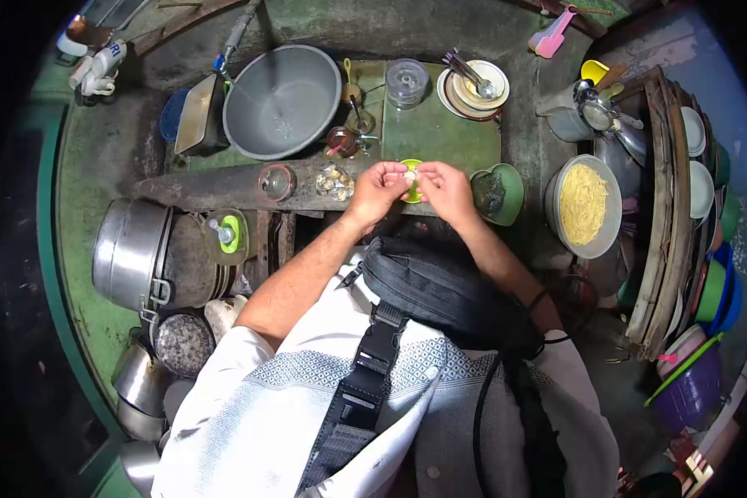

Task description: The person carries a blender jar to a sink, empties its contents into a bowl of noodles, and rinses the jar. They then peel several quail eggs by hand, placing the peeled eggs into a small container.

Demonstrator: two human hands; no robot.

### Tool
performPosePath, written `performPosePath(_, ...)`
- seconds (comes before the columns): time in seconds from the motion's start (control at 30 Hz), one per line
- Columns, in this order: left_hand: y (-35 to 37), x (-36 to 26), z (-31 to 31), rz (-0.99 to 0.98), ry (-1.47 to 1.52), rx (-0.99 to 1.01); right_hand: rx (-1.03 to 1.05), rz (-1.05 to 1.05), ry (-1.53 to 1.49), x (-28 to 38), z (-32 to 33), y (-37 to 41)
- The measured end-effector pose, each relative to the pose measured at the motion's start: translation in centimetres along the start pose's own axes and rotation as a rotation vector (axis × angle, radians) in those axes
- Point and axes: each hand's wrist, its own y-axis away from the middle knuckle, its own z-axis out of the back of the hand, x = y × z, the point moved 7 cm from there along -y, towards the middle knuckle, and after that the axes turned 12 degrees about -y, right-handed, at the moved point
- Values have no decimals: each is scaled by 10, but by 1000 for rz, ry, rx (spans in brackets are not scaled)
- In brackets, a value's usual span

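Observation:
My left hand (377, 192) and my right hand (445, 192) meet over a small lime-green bowl (412, 197) on the ledge. Between my pinched fingertips is a small whitish piece (410, 175), too small for me to name its kind. Both hands are closed on it, thumbs and forefingers together. Just left of my left hand, a clear container (334, 182) holds several small, pale, roundish pieces. Farther left stands a clear glass jar (275, 182). Close to my right hand sits a green leaf-shaped dish (510, 192) with something dark in it.
A large grey basin (282, 104) stands at the back left under a tap pipe. Stacked plates with spoons (476, 90) are at the back. On the right is a basket of yellow noodles (583, 205) beside a wooden rack (661, 216). Metal pots (129, 251) stand left.

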Motion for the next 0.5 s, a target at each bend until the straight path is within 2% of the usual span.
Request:
performPosePath(0.07, 1, -4, -2, -16, -32, -10, 3, 274, 237, 18, -6, 5)
performPosePath(0.23, 1, -6, -3, -26, -20, -10, -13, 349, 328, 28, -4, 5)
performPosePath(0.3, 1, -7, -4, -47, -55, 9, -32, 465, 530, 46, -10, 11)
performPosePath(0.43, 4, -13, -5, -48, -150, 20, -15, 488, 524, 43, -9, 9)
performPosePath(0.5, 4, -13, -5, -73, -117, 51, -36, 332, 453, 28, -4, 4)
